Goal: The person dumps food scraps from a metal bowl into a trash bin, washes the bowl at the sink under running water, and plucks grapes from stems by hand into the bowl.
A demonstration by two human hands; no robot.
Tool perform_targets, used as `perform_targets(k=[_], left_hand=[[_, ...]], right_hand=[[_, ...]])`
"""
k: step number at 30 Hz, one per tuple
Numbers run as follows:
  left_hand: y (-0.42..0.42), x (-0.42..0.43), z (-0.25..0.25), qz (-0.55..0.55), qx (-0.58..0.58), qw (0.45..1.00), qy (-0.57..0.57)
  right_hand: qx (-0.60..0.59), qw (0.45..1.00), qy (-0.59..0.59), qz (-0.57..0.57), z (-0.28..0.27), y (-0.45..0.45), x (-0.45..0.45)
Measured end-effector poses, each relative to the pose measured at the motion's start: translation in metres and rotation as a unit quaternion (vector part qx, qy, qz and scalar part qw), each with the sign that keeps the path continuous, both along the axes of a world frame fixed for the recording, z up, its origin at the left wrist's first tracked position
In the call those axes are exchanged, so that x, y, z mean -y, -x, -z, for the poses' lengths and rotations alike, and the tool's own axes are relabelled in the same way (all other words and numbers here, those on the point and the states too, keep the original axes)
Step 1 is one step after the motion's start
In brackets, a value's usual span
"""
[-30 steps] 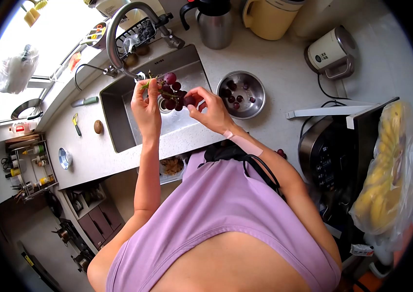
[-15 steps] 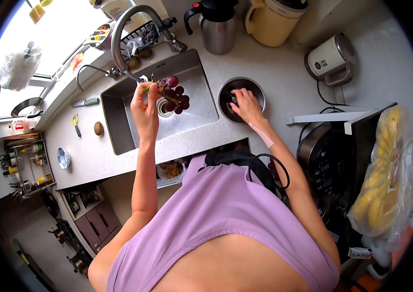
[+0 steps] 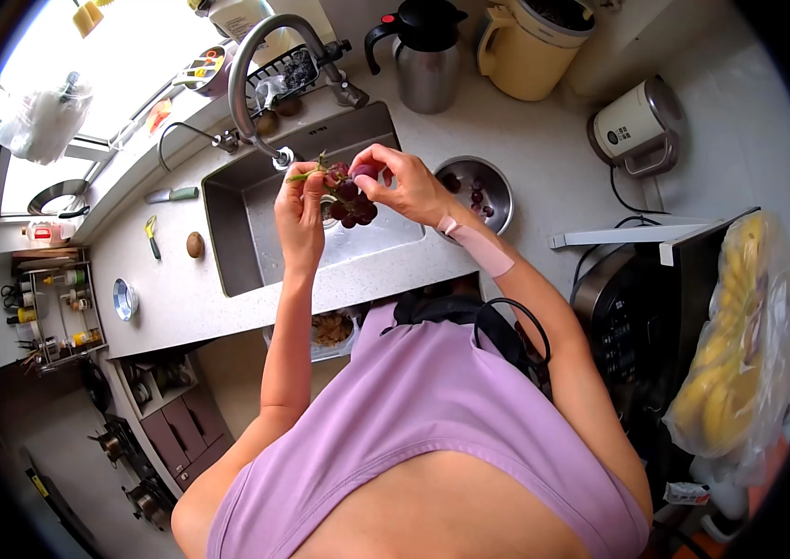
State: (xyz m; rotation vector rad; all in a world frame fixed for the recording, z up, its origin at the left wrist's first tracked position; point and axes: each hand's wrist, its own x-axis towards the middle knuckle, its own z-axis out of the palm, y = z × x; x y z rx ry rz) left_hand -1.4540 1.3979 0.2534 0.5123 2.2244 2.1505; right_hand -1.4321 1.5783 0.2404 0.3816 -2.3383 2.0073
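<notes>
Over the sink [image 3: 255, 244], my left hand [image 3: 301, 219] pinches the green stem of a bunch of dark red grapes [image 3: 350, 207]. The bunch hangs to the right of those fingers. My right hand [image 3: 402, 190] reaches in from the right, its thumb and index finger closed around a grape at the top of the bunch. Right of the sink stands a steel bowl [image 3: 507, 200] with several loose grapes in it, partly hidden by my right hand and wrist. Behind the bunch, the drain is partly covered.
The faucet [image 3: 238, 84] arches over the sink's back left. A knife [image 3: 171, 195], a peeler [image 3: 152, 237] and a kiwi [image 3: 195, 244] lie left. Behind are a steel jug [image 3: 427, 74] and a cream pitcher [image 3: 530, 51]; a kettle [image 3: 637, 126] stands right.
My right hand went from the bunch to the bowl, its fingers inside it, then came back left to a grape on the bunch. My left hand kept hold of the stem.
</notes>
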Motion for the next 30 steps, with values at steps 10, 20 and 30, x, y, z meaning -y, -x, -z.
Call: perform_targets(k=[10,20,30], left_hand=[[-0.013,-0.020,0.019,0.016,0.006,0.999,0.045],[-0.014,-0.021,0.024,0.008,-0.003,0.996,0.087],[0.006,0.020,0.020,0.017,-0.028,0.998,0.058]], right_hand=[[0.095,0.988,0.121,0.008,0.065,0.001,-0.003],[0.337,0.886,0.318,-0.021,0.054,-0.013,-0.015],[0.169,0.902,-0.367,0.149,0.141,-0.051,-0.082]])
